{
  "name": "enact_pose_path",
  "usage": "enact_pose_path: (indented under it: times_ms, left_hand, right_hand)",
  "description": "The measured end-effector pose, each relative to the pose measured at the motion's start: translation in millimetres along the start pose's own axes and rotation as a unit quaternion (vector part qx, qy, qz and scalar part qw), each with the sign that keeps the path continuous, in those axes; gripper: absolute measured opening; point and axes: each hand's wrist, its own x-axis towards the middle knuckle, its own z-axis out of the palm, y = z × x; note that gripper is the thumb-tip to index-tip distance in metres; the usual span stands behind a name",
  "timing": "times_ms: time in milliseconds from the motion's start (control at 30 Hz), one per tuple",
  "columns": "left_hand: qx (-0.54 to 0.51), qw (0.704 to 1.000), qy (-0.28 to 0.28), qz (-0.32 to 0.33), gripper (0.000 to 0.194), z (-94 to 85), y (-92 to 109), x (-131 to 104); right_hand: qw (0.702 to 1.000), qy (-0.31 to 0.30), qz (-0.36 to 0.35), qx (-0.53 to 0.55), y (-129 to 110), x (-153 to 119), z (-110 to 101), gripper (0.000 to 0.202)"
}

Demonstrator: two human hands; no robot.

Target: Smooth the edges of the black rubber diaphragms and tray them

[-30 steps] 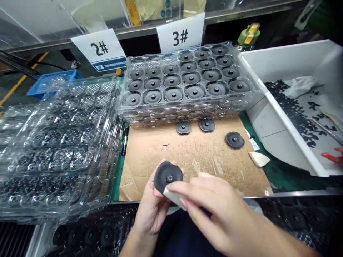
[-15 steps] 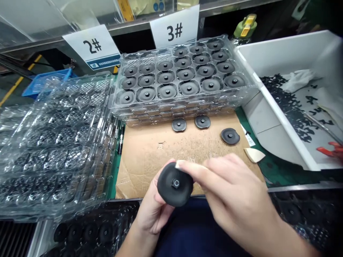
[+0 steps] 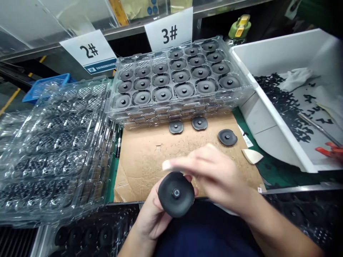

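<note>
My left hand (image 3: 152,216) is closed around a black rounded-square disc (image 3: 171,203) with a small round stud at its centre. Fingertips show at the disc's upper right edge. Just above the rim is my right hand (image 3: 217,175), blurred, its fingers stretched out. One of its fingers has a white tip; whether that is a nail or a cover I cannot tell. Beyond the hands, three similar discs (image 3: 176,127) lie on a cardboard sheet (image 3: 139,153).
A clear plastic tray (image 3: 160,110) of black discs stands at the back. Stacked clear trays (image 3: 53,160) fill the left. At right, a white bin (image 3: 278,142) holds small black pieces and a red-handled tool (image 3: 324,151). A cream wedge (image 3: 252,156) lies beside it.
My right hand's white-tipped finger has moved left and lifted off the disc's rim. In my left hand the disc sits slightly lower.
</note>
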Motion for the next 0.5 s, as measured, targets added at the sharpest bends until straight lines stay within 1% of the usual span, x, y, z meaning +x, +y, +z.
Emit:
enact_pose_path:
  times_ms: [67, 100, 133, 233, 300, 333, 367, 433, 467, 500]
  left_hand:
    - [-0.032, 0.999, -0.037, -0.005, 0.05, 0.9, 2, 0]
    - [-0.045, 0.998, -0.047, -0.01, 0.052, 1.0, 3, -1]
    - [-0.051, 0.997, -0.049, -0.014, 0.052, 0.9, 4, -1]
    - [-0.049, 0.998, -0.04, -0.027, 0.051, -0.8, 7, 0]
    - [-0.048, 0.998, -0.041, -0.024, 0.052, -1.9, 6, 1]
    - [-0.05, 0.998, -0.045, -0.021, 0.052, -2.1, 5, 2]
    - [-0.053, 0.997, -0.05, -0.018, 0.053, -2.1, 4, 2]
    - [-0.057, 0.997, -0.056, -0.015, 0.054, -1.1, 1, 3]
    - [-0.055, 0.997, -0.056, -0.016, 0.053, -0.6, 0, 3]
    - [-0.047, 0.997, -0.052, -0.019, 0.051, -0.1, -1, 3]
  right_hand:
    - [0.994, 0.041, 0.099, 0.009, 19, -9, 5, 0.031]
    - [0.99, 0.051, 0.131, 0.013, 29, -16, 12, 0.031]
    - [0.988, 0.044, 0.149, 0.014, 38, -25, 21, 0.031]
    - [0.988, -0.032, 0.15, -0.006, 59, -53, 51, 0.033]
    - [0.987, -0.059, 0.15, -0.024, 65, -65, 61, 0.031]
    - [0.986, -0.057, 0.156, -0.028, 64, -66, 60, 0.031]
    - [0.984, -0.042, 0.168, -0.03, 61, -65, 55, 0.032]
    - [0.982, 0.017, 0.184, -0.028, 44, -53, 36, 0.034]
    - [0.983, 0.053, 0.176, -0.021, 33, -45, 25, 0.035]
    - [0.986, 0.081, 0.147, -0.016, 20, -37, 15, 0.037]
